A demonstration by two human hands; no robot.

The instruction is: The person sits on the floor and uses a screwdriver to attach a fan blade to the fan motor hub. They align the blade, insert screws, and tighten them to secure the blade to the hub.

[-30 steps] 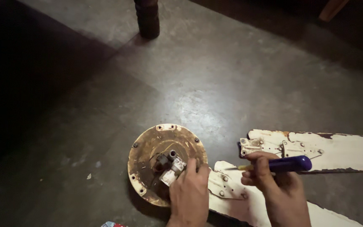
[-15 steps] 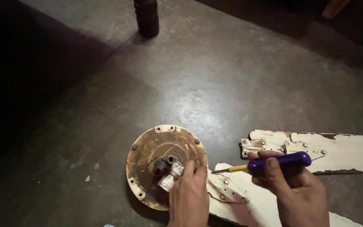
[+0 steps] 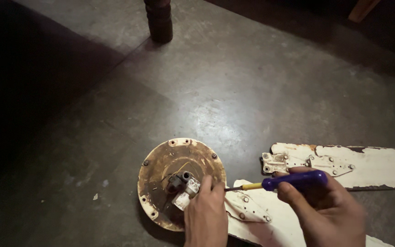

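Observation:
A round, rusty fan motor housing (image 3: 168, 164) lies on the concrete floor. My left hand (image 3: 206, 210) rests on its right side, fingers pressed beside the small white and grey parts (image 3: 184, 185) at the hub. My right hand (image 3: 328, 208) grips a screwdriver (image 3: 293, 180) with a purple handle and yellow collar. Its dark tip points left and nearly reaches the housing's edge by my left fingers. Two worn white fan blades lie to the right, one (image 3: 371, 160) running off the right edge, the other (image 3: 261, 215) under my hands.
A dark turned furniture leg (image 3: 158, 20) stands on the floor at the top. The left side of the floor is in deep shadow. A wooden piece (image 3: 360, 9) shows at the top right corner.
My right hand shifted its hold on the screwdriver and pushed it left, so the tip now sits close to the housing. My left hand stayed on the housing.

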